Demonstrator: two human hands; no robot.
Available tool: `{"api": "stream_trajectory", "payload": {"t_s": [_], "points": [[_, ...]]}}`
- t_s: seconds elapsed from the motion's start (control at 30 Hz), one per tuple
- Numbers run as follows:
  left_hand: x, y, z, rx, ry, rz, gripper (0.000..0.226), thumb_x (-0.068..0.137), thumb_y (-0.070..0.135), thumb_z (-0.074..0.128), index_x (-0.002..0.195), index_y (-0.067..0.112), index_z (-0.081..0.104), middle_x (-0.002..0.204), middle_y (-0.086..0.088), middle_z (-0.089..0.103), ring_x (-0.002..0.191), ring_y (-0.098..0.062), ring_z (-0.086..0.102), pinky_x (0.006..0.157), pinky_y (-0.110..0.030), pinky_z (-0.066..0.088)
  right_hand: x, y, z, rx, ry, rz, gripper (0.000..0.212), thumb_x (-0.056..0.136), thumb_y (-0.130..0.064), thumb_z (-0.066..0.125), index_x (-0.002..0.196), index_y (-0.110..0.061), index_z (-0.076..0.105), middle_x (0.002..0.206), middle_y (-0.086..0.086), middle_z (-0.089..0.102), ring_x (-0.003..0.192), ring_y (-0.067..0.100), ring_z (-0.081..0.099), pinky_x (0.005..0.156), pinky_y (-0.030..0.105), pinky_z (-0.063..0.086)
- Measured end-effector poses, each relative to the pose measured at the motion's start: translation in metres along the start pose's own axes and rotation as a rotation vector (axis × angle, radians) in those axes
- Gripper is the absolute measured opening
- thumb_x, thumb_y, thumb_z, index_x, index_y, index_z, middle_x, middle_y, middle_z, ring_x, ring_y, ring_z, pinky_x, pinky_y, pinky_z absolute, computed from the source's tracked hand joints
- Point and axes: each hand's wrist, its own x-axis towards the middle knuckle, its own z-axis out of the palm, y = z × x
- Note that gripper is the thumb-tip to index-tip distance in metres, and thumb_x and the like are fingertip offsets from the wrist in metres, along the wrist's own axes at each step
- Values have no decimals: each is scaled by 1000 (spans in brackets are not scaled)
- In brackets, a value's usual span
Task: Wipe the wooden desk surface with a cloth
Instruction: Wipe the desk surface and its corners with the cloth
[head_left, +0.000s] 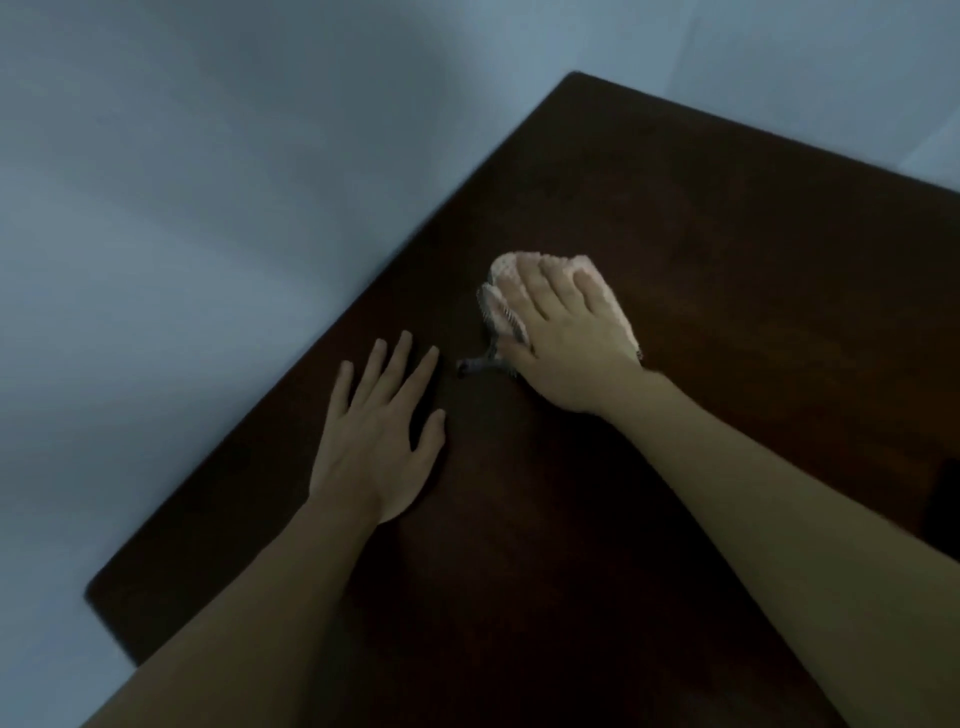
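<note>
The dark brown wooden desk (675, 218) fills the right and lower part of the head view. A pale pink cloth (506, 270) with a grey edge and a short grey loop lies on it near the middle. My right hand (566, 338) lies flat on top of the cloth, fingers spread, and covers most of it. My left hand (379, 431) rests palm down on the bare wood to the left of the cloth, fingers apart, holding nothing.
A pale blue-grey wall (208, 208) runs right along the desk's left edge and far corner. The desk's near left corner (104, 597) shows at the lower left. A dark shape (943, 499) sits at the right border, too dim to identify.
</note>
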Motion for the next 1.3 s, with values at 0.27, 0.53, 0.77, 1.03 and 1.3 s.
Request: {"api": "stream_trajectory", "payload": {"t_s": [0.27, 0.53, 0.77, 1.03, 1.3], "points": [[-2, 2, -3, -7, 21, -96, 68, 96, 57, 9, 161, 38, 5, 169, 7, -2, 155, -15, -10, 125, -46, -7, -136, -12, 23, -42, -50, -183, 69, 105, -61, 16, 164, -25, 11, 172, 2, 2, 158, 23, -3, 127, 49, 9], [-1, 0, -1, -37, 38, -87, 69, 94, 56, 7, 161, 38, 8, 169, 9, -1, 155, -13, -10, 126, -42, -7, 29, -1, -2, 28, 4, 37, 71, 105, -57, 17, 164, -23, -2, 172, 5, -4, 158, 24, -7, 126, 45, -5], [-3, 1, -3, -36, 57, -119, 66, 96, 54, 13, 160, 38, 14, 169, 10, 7, 156, -13, -3, 126, -46, -4, -4, -21, 2, -7, 8, -104, 69, 106, -55, 18, 164, -22, 0, 172, 6, -4, 158, 25, -7, 125, 47, -4], [-8, 4, -4, -26, 91, -253, 66, 97, 53, 13, 161, 35, 17, 169, 4, 12, 156, -24, 2, 125, -52, -2, -88, 4, 7, -27, -67, -198, 68, 102, -64, 19, 161, -38, -4, 171, -4, -5, 157, 18, -8, 125, 40, -8], [-4, 2, -2, -45, 63, -234, 67, 96, 52, 15, 161, 34, 16, 170, 3, 9, 156, -27, -2, 124, -54, -3, 67, 5, -13, 53, -25, 114, 68, 107, -55, 20, 164, -24, -1, 172, 5, -7, 157, 23, -9, 126, 45, -6]]}}
